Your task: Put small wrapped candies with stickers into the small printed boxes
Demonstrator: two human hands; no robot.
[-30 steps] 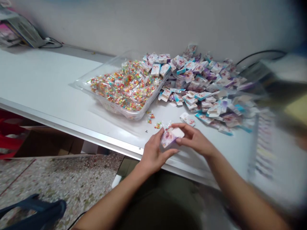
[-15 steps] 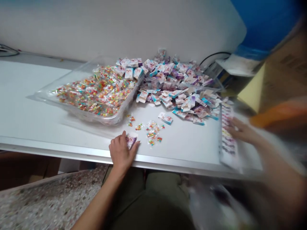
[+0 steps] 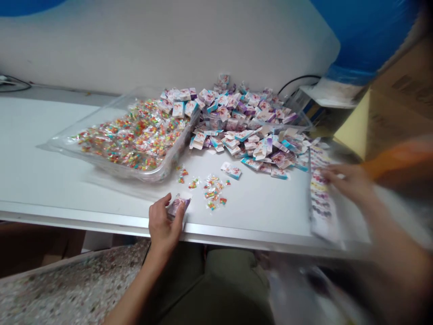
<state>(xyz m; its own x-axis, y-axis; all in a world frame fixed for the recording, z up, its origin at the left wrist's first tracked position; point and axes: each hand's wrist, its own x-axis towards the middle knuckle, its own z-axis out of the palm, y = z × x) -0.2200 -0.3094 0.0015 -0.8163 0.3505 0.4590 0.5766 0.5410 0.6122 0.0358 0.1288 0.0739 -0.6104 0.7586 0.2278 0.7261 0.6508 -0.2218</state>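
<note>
Here, a small purple-and-white box (image 3: 176,206) is held between thumb and fingers of the left hand (image 3: 164,224), in front of the clear tray (image 3: 154,175), near its front right corner. Well right of the tray, a printed sheet (image 3: 320,192) is overlapped by the blurred right hand (image 3: 348,183); whether anything is pinched there cannot be told. Just right of the tray, loose packets (image 3: 213,188) are scattered, with heaped cartons (image 3: 252,146) seen behind them.

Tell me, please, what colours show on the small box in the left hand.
Whitish and purple; the small box shows in the head view.
</note>
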